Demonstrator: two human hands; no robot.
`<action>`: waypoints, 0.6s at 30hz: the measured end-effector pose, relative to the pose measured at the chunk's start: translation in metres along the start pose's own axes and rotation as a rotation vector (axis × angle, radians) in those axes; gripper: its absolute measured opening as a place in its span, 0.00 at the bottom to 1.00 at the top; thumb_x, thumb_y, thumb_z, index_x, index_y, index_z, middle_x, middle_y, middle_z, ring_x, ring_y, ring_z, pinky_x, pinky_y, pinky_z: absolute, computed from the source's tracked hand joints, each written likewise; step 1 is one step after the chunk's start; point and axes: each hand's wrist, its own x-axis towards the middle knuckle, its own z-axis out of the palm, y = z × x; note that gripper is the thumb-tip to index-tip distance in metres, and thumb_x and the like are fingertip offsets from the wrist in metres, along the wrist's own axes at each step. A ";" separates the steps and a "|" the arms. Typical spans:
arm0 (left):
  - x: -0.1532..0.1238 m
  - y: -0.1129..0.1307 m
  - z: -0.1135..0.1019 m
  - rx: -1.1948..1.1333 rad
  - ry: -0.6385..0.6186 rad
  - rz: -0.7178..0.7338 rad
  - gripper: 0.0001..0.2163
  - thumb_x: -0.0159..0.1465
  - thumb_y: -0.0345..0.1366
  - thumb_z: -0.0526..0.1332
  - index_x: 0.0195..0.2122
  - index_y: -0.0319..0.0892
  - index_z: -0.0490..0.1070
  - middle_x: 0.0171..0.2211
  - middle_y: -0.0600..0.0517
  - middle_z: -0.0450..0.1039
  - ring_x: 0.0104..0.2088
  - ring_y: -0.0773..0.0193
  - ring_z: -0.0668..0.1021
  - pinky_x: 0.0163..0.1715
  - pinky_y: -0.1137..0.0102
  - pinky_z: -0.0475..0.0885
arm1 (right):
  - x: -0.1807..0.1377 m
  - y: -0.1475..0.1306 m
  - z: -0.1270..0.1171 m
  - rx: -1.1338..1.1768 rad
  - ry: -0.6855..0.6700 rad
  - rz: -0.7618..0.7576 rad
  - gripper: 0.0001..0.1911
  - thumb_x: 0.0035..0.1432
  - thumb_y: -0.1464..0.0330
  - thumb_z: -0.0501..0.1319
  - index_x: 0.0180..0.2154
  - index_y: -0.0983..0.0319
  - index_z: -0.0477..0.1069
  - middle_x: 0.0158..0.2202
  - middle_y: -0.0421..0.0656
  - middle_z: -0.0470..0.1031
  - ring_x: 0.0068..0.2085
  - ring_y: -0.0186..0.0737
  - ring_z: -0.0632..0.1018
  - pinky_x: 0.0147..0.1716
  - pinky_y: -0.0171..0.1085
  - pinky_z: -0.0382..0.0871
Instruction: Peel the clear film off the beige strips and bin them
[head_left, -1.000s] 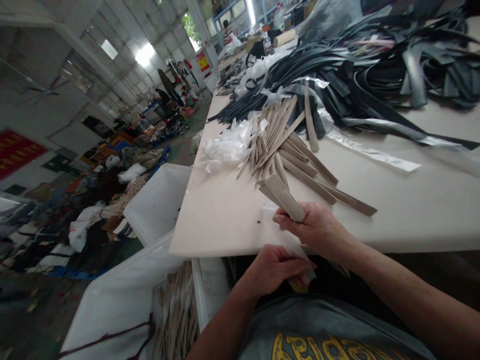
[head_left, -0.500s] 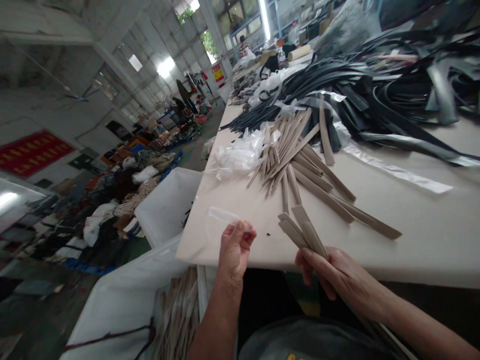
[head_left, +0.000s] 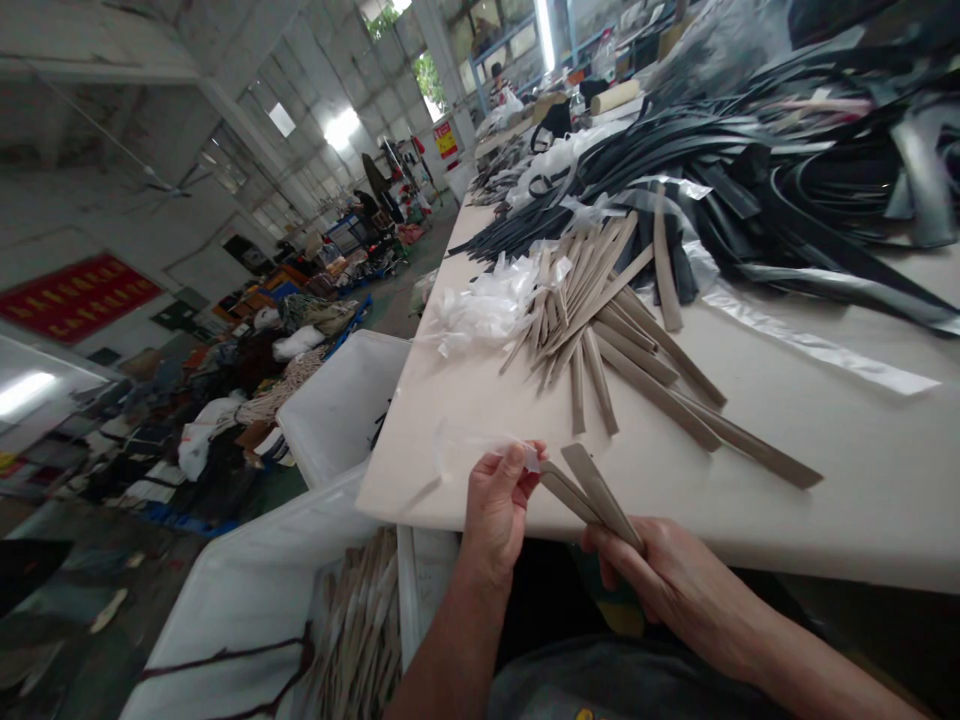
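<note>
— Fingers first: doing what?

— On the left hand (head_left: pixel 495 505), thumb and fingertips pinching a thin, clear plastic film strip (head_left: pixel 531 459), with the loose length trailing towards 10 o'clock. On the right hand (head_left: pixel 667 565), curled around a few long, flat, beige leather-like strips (head_left: pixel 602 497); lower fingers partly hidden, so cannot tell how firmly pressed.

— Why gripped short of the tips?

— Probably to leave the ends free, fanned into a narrow V and aimed at 11 o'clock, right by the left fingertips. Touching the film or merely close? Cannot tell.

— And the film, why pinched?

— Limp and light by the look of it; likely easier to steer from a small hold.

— Farther out, clock centred on the hands?

— Underneath, the near edge of a smooth, cream-coloured tabletop (head_left: pixel 765 515). At 12, a fanned pile of flat beige strips (head_left: pixel 589 290), many ends facing nearer, presumably for easy picking. At 11, a crumpled heap of translucent white film (head_left: pixel 487 305), likewise handy. At 1, a tangled mass of long black flexible strips (head_left: pixel 675 145), farther back, perhaps to spare elbow room. At 8, below table height, a white plastic bin (head_left: pixel 214 600) full of lengthwise beige strips (head_left: pixel 364 625), maybe for neatness.
</note>
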 end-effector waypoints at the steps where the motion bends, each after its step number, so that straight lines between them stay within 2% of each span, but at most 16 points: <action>1: 0.001 -0.001 -0.001 0.027 -0.016 0.008 0.12 0.48 0.41 0.73 0.28 0.38 0.77 0.30 0.49 0.80 0.30 0.67 0.79 0.36 0.72 0.72 | -0.001 0.000 0.000 -0.002 -0.007 0.002 0.23 0.61 0.52 0.47 0.23 0.59 0.66 0.18 0.40 0.67 0.19 0.38 0.70 0.20 0.33 0.62; 10: 0.003 0.003 -0.014 0.201 -0.090 0.074 0.09 0.51 0.41 0.71 0.27 0.40 0.79 0.30 0.50 0.80 0.32 0.66 0.78 0.40 0.70 0.71 | -0.004 0.004 0.001 0.047 -0.060 0.052 0.24 0.60 0.51 0.47 0.23 0.60 0.67 0.15 0.39 0.64 0.19 0.38 0.69 0.18 0.33 0.61; 18: 0.004 0.004 -0.019 0.367 -0.110 0.063 0.09 0.51 0.40 0.71 0.29 0.40 0.80 0.31 0.48 0.80 0.35 0.63 0.78 0.43 0.69 0.68 | -0.001 0.006 0.005 0.069 -0.086 0.053 0.26 0.61 0.49 0.47 0.25 0.61 0.68 0.19 0.40 0.69 0.19 0.36 0.70 0.18 0.32 0.62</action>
